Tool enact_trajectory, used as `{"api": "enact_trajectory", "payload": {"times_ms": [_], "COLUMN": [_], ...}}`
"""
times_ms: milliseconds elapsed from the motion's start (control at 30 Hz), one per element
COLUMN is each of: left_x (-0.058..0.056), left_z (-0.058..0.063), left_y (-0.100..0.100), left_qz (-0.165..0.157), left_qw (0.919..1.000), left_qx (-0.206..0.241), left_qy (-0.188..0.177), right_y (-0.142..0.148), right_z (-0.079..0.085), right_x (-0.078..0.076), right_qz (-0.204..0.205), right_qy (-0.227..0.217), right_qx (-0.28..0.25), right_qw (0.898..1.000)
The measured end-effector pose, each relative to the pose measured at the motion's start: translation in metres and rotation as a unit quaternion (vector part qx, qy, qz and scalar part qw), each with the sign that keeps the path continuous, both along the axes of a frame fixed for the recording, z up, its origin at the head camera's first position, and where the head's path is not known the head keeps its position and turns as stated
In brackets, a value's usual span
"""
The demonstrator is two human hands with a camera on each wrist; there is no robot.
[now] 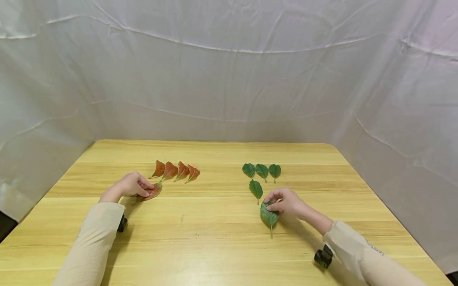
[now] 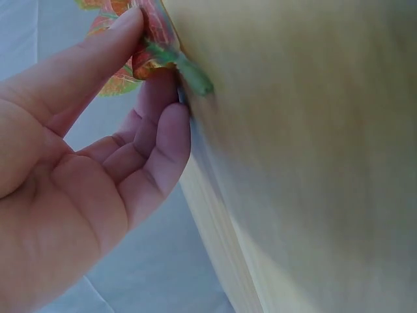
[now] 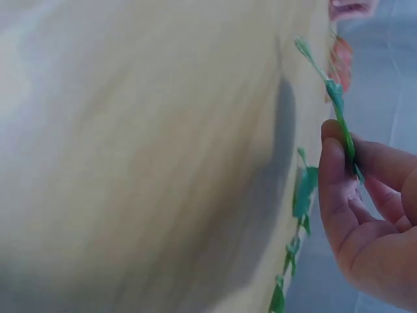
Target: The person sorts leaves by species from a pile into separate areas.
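Note:
My left hand (image 1: pixel 129 186) pinches a red leaf with a green edge (image 1: pixel 155 191) just below the left end of a row of red leaves (image 1: pixel 170 171). In the left wrist view, thumb and fingertips grip this leaf (image 2: pixel 159 27), its thick green stem poking out to the right. On the other side, my right hand (image 1: pixel 287 203) holds a green leaf (image 1: pixel 269 216) between thumb and fingers, stem toward me. The right wrist view shows that leaf (image 3: pixel 335 98) edge-on, raised off the table. A single green leaf (image 1: pixel 255 188) lies just beyond it.
Three green leaves (image 1: pixel 262 171) form a row farther back on the wooden table (image 1: pixel 214 246). Pale fabric (image 1: pixel 229 87) hangs behind the table and along both sides. A dark wrist device (image 1: pixel 323 257) sits at the right cuff, another (image 1: pixel 122 223) at the left.

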State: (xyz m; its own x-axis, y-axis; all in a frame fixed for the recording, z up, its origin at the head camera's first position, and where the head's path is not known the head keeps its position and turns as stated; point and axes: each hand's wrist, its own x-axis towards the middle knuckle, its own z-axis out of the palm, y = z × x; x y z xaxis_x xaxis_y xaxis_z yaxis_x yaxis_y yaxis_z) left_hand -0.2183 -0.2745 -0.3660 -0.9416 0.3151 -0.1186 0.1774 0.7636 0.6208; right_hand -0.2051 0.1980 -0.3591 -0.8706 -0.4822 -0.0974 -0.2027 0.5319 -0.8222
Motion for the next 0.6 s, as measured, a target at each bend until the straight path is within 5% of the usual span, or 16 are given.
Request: {"api": "enact_trajectory", "payload": {"times_ms": [600], "left_x": [0.001], "left_z": [0.002], "left_y": [0.000], "left_qz": [-0.001], "left_qw": [1.0000], "left_qx": [-0.005], "left_qy": [0.001], "right_y": [0.006], "right_z": [0.003], "right_x": [-0.035], "right_qz": [-0.082], "right_qy": [0.029], "right_qx": [-0.011], "right_qw": [0.996]}}
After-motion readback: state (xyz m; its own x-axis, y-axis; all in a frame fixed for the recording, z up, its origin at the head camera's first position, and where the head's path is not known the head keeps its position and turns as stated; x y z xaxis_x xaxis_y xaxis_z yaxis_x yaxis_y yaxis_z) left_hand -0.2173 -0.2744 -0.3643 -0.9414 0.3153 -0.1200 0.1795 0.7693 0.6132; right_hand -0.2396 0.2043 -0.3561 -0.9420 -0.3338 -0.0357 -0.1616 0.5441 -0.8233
